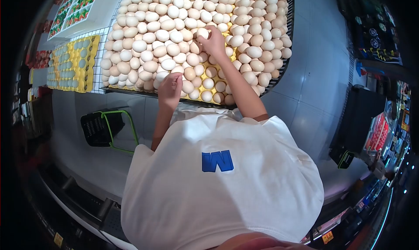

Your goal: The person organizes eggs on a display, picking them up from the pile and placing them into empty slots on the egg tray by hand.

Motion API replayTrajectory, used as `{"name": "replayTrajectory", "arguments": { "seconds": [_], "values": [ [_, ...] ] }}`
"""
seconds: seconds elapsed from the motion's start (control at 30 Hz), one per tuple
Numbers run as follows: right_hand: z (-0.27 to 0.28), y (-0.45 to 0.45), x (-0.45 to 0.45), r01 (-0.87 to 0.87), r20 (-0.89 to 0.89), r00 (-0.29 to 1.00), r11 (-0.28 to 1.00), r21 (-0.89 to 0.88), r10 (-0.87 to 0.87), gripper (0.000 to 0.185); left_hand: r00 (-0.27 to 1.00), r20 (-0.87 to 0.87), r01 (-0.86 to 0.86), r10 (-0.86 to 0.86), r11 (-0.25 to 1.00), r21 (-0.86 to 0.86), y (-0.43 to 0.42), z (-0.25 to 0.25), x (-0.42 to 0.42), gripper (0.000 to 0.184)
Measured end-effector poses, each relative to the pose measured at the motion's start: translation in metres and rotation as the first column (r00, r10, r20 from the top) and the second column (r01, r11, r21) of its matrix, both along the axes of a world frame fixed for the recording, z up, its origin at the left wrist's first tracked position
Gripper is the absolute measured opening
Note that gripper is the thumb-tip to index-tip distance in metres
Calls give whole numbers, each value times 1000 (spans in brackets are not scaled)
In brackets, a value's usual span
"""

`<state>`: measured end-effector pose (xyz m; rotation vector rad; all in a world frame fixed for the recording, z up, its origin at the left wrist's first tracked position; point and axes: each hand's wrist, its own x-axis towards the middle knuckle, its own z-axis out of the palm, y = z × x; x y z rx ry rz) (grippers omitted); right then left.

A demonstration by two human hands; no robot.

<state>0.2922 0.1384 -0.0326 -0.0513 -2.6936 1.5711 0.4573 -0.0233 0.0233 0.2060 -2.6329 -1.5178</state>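
A wide display of pale brown and cream eggs (167, 24) lies in front of me, piled in layers. My right hand (212, 41) reaches over it, its thumb and fingers closed around one light egg (202, 33). At the near edge, my left hand (170, 90) hovers beside the eggs with its fingers curled together; no egg shows in it. Between and below my hands, a yellow egg tray (211, 85) shows through where only a single layer of eggs sits in its cups.
Yellow trays of bluish eggs (70, 64) stand at the left on a white wire rack (99, 53). Behind them is a white box with red and green packs (78, 10). A black basket with green handles (104, 128) rests on the floor. A black rim (283, 60) borders the display.
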Motion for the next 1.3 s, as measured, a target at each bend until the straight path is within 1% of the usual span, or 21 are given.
{"name": "replayTrajectory", "arguments": {
  "seconds": [0.03,0.1,0.13,0.17,0.2,0.23,0.3,0.33,0.37,0.4,0.43,0.5,0.53,0.6,0.63,0.67,0.8,0.9,0.97,1.2,1.3],
  "values": [
    [0,9,2,24,-3,1000,1000,7,-24,43,1000,-3,24,-24,1000,7,-3,-1,-5,15],
    [1,34,9,72,143,989,940,-332,-25,46,996,23,85,-84,992,-89,-11,3,-18,16],
    [-9,49,12,51,44,998,946,-321,-39,47,994,67,93,-92,995,-25,-16,1,-23,16],
    [13,62,27,26,-36,999,977,-212,-34,46,991,72,113,-111,994,-11,-21,1,-26,16],
    [25,76,36,-19,-20,1000,996,-83,17,46,988,7,153,-153,988,-3,-28,1,-31,15],
    [39,88,44,-115,14,993,987,113,114,46,979,-55,196,-195,981,0,-37,3,-36,15],
    [53,93,59,-203,-41,972,920,334,229,44,962,-41,272,-270,962,38,-57,9,-48,15],
    [50,94,67,-197,-15,976,918,345,215,44,947,-11,321,-321,944,75,-65,12,-44,14],
    [46,96,67,-224,-62,951,815,534,302,42,929,13,365,-369,924,114,-74,15,-40,14],
    [46,95,62,-219,-103,910,676,703,402,39,915,25,393,-403,903,174,-83,19,-40,14],
    [46,92,61,-210,-103,912,668,714,397,39,913,14,399,-408,898,183,-92,23,-40,14],
    [38,85,58,-176,-104,888,540,823,449,33,877,24,472,-479,872,131,-107,33,-41,15],
    [35,85,57,-174,-104,886,532,829,452,33,872,-30,489,-488,869,81,-113,37,-41,14],
    [31,87,58,-97,-127,881,435,895,457,28,868,-61,497,-494,865,69,-125,37,-40,14],
    [29,88,58,-97,-127,878,430,897,462,28,860,-89,507,-502,861,46,-130,37,-40,14],
    [31,86,60,-104,-102,883,402,910,459,28,872,-62,489,-485,867,97,-134,37,-39,13],
    [34,81,58,-100,-51,894,308,946,445,28,876,-41,481,-480,868,127,-146,37,-42,13],
    [39,81,61,-120,-34,884,296,948,466,29,880,-8,469,-474,867,168,-152,42,-48,14],
    [39,80,63,-110,-45,897,319,941,440,30,882,-36,471,-471,873,124,-155,41,-52,14],
    [31,76,73,-40,-80,947,359,932,313,40,872,-42,490,-488,862,128,-158,48,-57,15],
    [30,73,76,-8,-110,950,371,929,294,43,854,22,515,-520,850,114,-162,52,-58,15]
  ]
}}
